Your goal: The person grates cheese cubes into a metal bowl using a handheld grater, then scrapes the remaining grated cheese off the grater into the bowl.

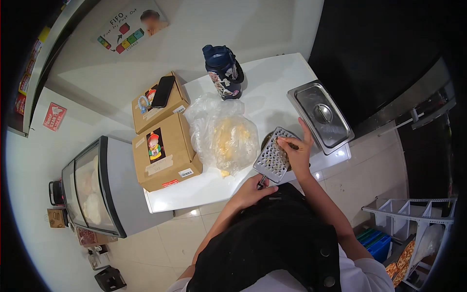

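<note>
My left hand [251, 192] is wrapped round the dark handle of a metal grater [273, 158] near the table's front edge. The grater lies tilted over a round container [265, 140], whose rim shows only in part. My right hand [296, 150] rests on the upper part of the grating face. Its thumb and some fingertips are pinched together, while another finger points up and away. What the pinch holds is hidden by the fingers. Left of the grater is a clear plastic bag [236, 143] with pale yellow pieces inside. One small yellow piece [224, 173] lies at the bag's lower edge.
A steel lid [322, 114] overhangs the white table's [265, 73] right side. A dark blue bottle [224, 73] stands at the back. Two cardboard boxes [177, 146] sit left, a phone [163, 91] on the rear one. A glass-topped freezer [92, 187] stands further left.
</note>
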A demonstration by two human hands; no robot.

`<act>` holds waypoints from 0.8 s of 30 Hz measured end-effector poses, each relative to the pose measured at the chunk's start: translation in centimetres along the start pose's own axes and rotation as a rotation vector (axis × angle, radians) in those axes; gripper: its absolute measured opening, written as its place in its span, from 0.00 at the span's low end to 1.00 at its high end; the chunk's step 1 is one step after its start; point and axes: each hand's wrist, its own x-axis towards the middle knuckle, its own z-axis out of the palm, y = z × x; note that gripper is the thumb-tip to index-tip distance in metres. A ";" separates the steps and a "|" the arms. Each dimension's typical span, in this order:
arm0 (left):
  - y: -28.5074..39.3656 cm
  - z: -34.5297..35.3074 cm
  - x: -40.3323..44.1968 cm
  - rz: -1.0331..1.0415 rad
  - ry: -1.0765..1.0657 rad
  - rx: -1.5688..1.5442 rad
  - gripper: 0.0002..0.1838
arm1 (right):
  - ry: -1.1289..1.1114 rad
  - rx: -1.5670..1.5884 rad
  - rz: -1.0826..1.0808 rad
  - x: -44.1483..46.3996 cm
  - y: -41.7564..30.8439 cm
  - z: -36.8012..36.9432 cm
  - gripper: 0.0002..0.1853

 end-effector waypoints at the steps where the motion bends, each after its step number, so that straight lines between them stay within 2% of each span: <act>1: -0.2 0.0 0.0 -0.001 0.003 -0.002 0.14 | -0.004 0.001 0.000 -0.1 -0.3 -0.1 0.06; 6: -1.0 0.1 0.6 0.047 -0.011 -0.098 0.15 | -0.151 -0.026 0.040 -2.0 -2.5 -2.1 0.04; 10: -0.8 0.3 0.7 0.096 -0.014 -0.066 0.15 | -0.261 -0.044 -0.124 -3.7 -1.3 -2.4 0.22; 11: -0.6 0.4 0.7 0.097 -0.018 -0.064 0.15 | -0.257 -0.045 -0.122 -3.7 -1.5 -2.4 0.22; 15: 0.0 0.5 0.5 0.104 -0.007 -0.039 0.15 | -0.097 -0.042 0.180 -3.2 -2.8 -2.3 0.52; 16: 0.0 0.6 0.5 0.104 -0.007 -0.039 0.15 | -0.097 -0.042 0.180 -3.1 -2.5 -2.2 0.52; 20: -0.2 0.9 0.3 0.110 0.022 -0.005 0.15 | -0.126 0.002 0.283 -2.7 -0.4 -1.7 0.69; 24: -0.2 1.1 0.1 0.135 0.045 0.050 0.15 | -0.093 0.096 0.388 -1.4 -0.4 -1.8 0.65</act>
